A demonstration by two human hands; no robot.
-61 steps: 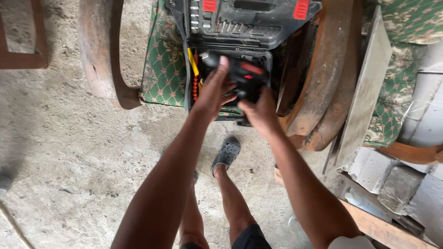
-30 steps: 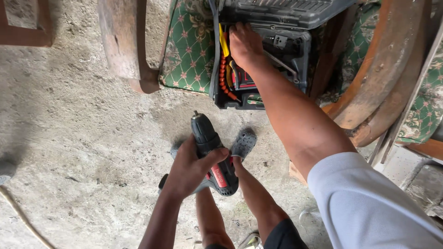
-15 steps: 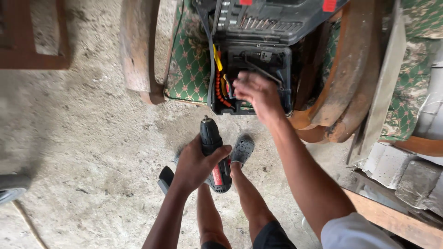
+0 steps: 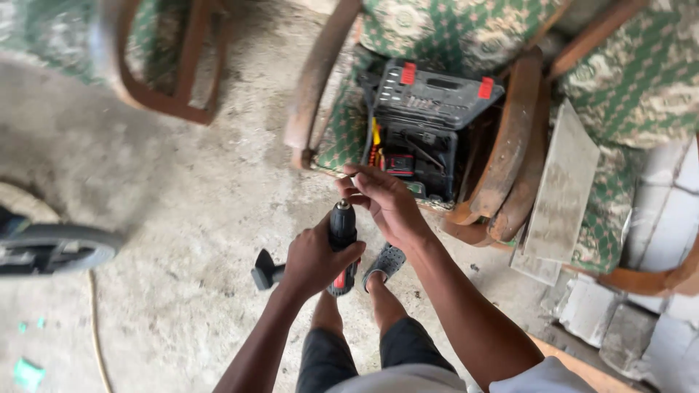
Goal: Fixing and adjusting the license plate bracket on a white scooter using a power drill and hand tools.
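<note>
Drill (image 4: 341, 240) sits in the left hand (image 4: 314, 258), fingers wrapped tight round the body, nose pointing up and away from the person, red trim showing low near the palm. Its black base (image 4: 265, 272) sticks out to the left of the wrist, above the concrete floor (image 4: 182, 240).

Right hand (image 4: 386, 204) is just above the drill's tip, fingers loosely curled w/ thumb and forefinger pinched together near the nose; looks like sth small is nipped there, but too small to tell what. The two hands are close, nearly touching at the drill's front end.

Head view, rest of scene: open black tool case (image 4: 426, 138) w/ red latches rests on the seat of a wooden chair w/ green patterned cushion (image 4: 342, 131), just beyond the right hand. Lid is up, showing rows of bits; lower tray holds red and yellow pieces. The chair's curved wooden arm (image 4: 510, 145) runs down the right side of the case.

Below the hands: person's legs in dark shorts, one foot in a grey sandal (image 4: 386, 260) on the floor, directly under the right wrist.

Left edge: a black wheel (image 4: 58, 247), blurred, well apart from the hands. Another wooden chair frame (image 4: 160, 65) at top left. Right side: a flat grey board (image 4: 561, 189) leaning by the chair, pale blocks (image 4: 619, 320) at lower right.
</note>
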